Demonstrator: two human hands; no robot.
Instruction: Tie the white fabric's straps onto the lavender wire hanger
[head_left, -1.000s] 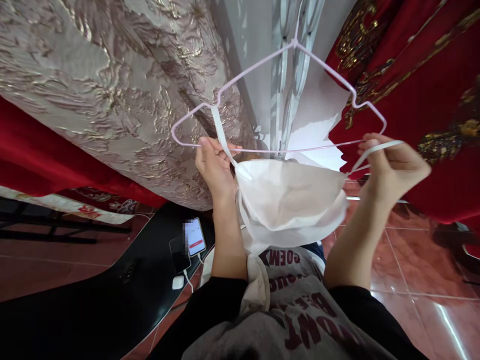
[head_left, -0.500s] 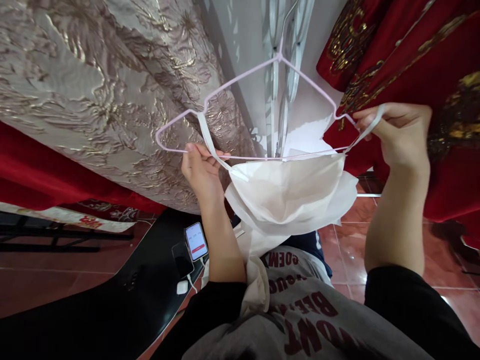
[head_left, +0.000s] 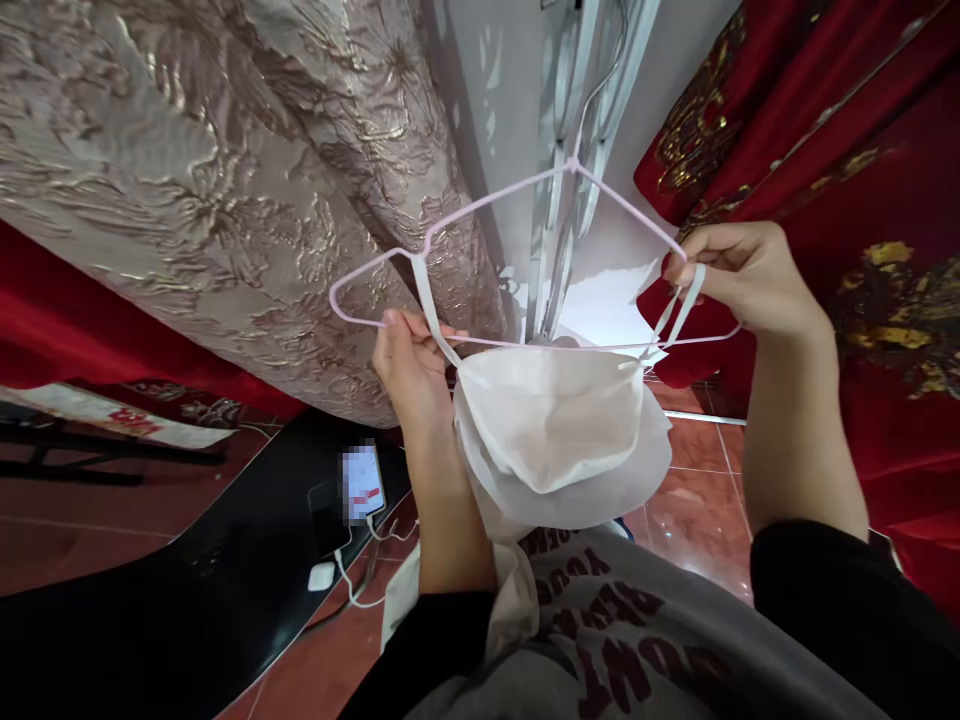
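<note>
A pale pink hanger (head_left: 574, 165) with a metal hook is held up in front of me. A white strappy garment (head_left: 555, 415), its layers loose at the neckline, hangs below the bottom bar. Its left strap (head_left: 427, 300) sits in the hanger's left notch. My left hand (head_left: 412, 365) is closed on the bottom bar, close beside that strap. With thumb and fingers, my right hand (head_left: 739, 275) pinches the right strap (head_left: 682, 310) at the hanger's right shoulder; the right notch is hidden behind the fingers.
An embossed, shiny beige fabric (head_left: 225, 200) hangs at left, red gold-trimmed fabric (head_left: 810, 200) at right. White metal rails (head_left: 581, 90) stand against the wall between them. A lit phone (head_left: 367, 480), a dark phone (head_left: 328, 520) and a white charger case (head_left: 321, 576) lie on the black surface (head_left: 187, 600).
My right hand has moved inward with the strap, to the hanger's right shoulder, baring the hanger's right end. Hanger and garment sit slightly lower in view. My left hand keeps its hold.
</note>
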